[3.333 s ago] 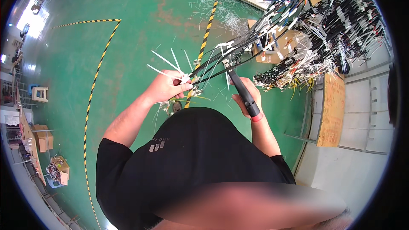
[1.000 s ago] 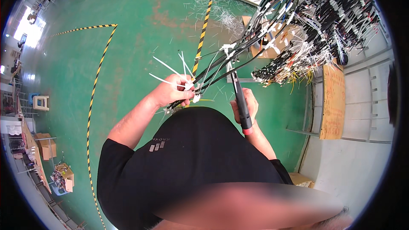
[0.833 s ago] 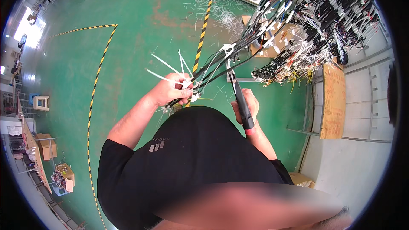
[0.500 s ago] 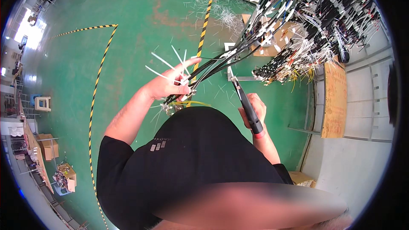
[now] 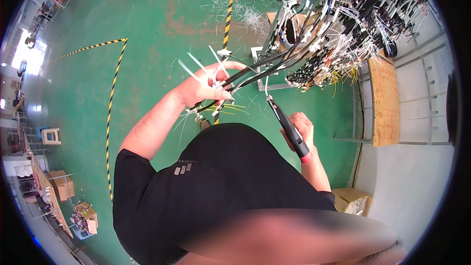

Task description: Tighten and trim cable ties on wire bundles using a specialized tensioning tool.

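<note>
My left hand [image 5: 196, 89] is closed around a bundle of black cables [image 5: 267, 68], part of a wire harness with white connectors and a few yellow wires at its near end. White cable ties [image 5: 197, 62] stick up between the fingers of the same hand. My right hand [image 5: 303, 126] grips a black cable tie gun [image 5: 289, 130] with a red end, just right of the bundle. A white strip [image 5: 266, 86], which looks like a cable tie tail, rises from the gun's tip toward the cables. The right fingers are partly hidden behind the gun.
A dense mass of hanging wire harnesses [image 5: 363, 24] fills the upper right, above a metal frame [image 5: 277, 87]. Loose white offcuts [image 5: 245, 12] litter the green floor beside a yellow-black tape line [image 5: 228, 19]. A wooden board [image 5: 384, 103] stands at right; an open carton [image 5: 351, 198] sits behind me.
My left hand has shifted a little right with the cables. The gun has moved slightly down and right, and a white strip now shows between its tip and the bundle.
</note>
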The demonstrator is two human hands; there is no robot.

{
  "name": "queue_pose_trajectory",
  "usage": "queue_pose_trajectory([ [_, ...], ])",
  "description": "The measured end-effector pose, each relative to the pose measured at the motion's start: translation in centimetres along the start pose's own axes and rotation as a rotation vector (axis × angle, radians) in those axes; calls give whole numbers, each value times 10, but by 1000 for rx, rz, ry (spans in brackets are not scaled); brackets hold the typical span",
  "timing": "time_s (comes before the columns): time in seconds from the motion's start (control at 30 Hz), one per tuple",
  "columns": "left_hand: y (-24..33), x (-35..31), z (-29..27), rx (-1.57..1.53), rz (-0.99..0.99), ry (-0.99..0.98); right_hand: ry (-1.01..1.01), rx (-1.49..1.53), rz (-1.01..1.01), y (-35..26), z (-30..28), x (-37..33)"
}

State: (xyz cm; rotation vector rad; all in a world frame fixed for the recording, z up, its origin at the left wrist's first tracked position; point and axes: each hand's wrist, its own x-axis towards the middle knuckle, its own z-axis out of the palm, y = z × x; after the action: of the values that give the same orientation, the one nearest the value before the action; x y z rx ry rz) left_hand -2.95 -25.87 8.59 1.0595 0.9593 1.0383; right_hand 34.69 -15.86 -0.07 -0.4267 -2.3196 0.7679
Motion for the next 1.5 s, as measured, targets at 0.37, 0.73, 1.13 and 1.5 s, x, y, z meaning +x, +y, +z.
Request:
queue_pose_trajectory([
  [0.37,26,49,33,586,-40,59,-25,19,-13,-19,-17,22],
  [0.73,-18,44,19,312,99,172,102,12,81,-23,-13,6],
  [1.13,-2,39,20,97,132,160,59,29,95,-37,-2,30],
  [1.5,17,28,30,159,50,84,104,26,68,-48,1,54],
])
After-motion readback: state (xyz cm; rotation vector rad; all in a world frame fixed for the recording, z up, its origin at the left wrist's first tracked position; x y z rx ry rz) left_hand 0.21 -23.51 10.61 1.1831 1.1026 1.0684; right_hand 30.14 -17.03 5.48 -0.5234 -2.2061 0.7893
